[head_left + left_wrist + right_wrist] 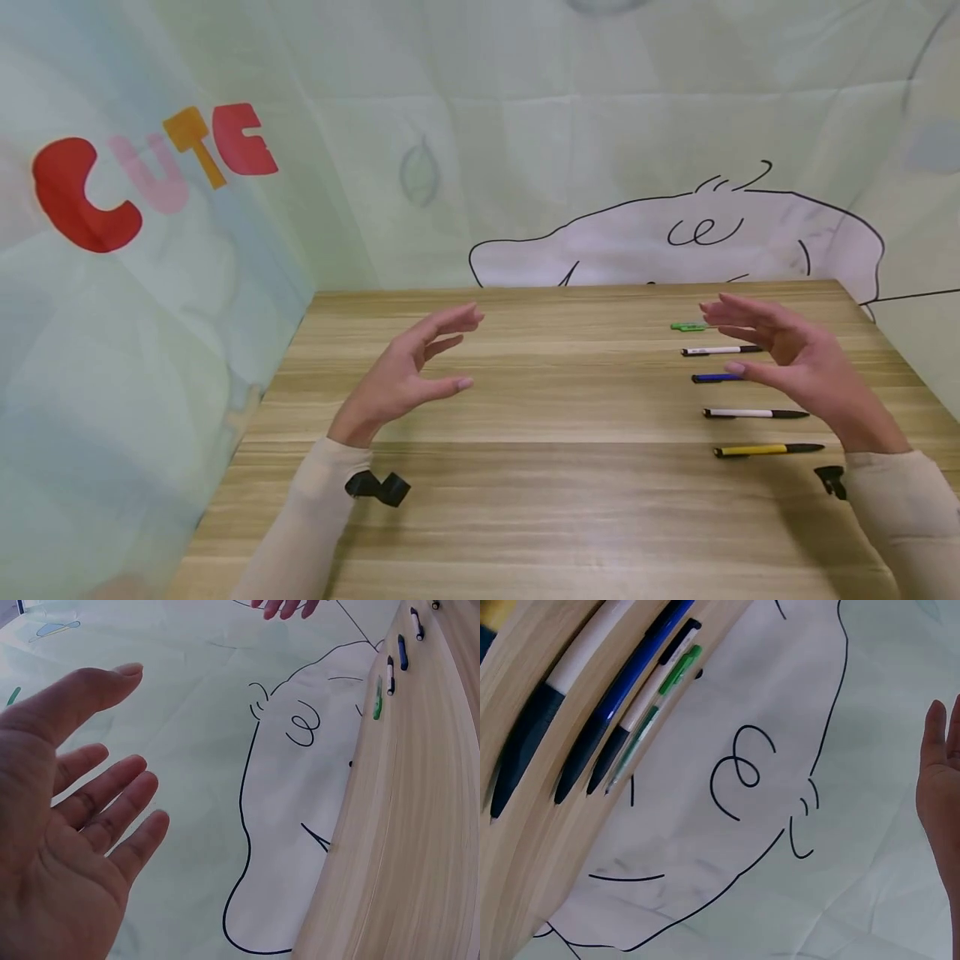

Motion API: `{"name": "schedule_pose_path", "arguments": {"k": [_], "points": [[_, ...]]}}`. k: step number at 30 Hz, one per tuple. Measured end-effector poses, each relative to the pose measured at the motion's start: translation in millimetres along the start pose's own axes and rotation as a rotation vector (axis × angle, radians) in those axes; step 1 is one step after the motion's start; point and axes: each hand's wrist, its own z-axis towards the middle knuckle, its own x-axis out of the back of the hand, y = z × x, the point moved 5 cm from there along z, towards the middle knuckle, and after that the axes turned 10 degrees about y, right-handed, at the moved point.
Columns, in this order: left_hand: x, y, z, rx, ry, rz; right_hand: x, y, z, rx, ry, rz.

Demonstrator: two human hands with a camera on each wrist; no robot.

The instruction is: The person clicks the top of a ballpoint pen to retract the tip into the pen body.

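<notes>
Bare left hand [390, 379] and bare right hand [817, 367] raised over a pale wood-grain surface [525, 492]

Each hand's thumb stands apart from its lightly bent fingers. The right hand hovers near the column lying on the surface's right side, far to near: a green-and-clear pen [687, 327], a white-and-black pen [722, 351], a blue-and-black pen [716, 378], a second white-and-black pen [750, 413] and a yellow-and-black pen [765, 450]; the left hand is well apart from them
</notes>
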Motion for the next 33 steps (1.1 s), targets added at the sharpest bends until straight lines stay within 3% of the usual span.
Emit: {"name": "schedule_pose_path", "arguments": {"k": [15, 18, 25, 33], "points": [[4.9, -0.3, -2.5, 0.019, -0.038, 0.035, 28.6, 28.9, 3.9, 0.027, -0.070, 0.084], [6.0, -0.4, -3.0, 0.022, -0.037, 0.038, 34.6, 35.1, 4.5, -0.006, -0.058, 0.028], [8.0, -1.2, -3.8, 0.027, -0.035, 0.046, 45.8, 46.9, 7.5, -0.133, -0.015, -0.279], [9.2, -2.1, -4.4, 0.011, -0.044, 0.061, 55.1, 60.4, 11.9, -0.214, -0.030, -0.380]]}}
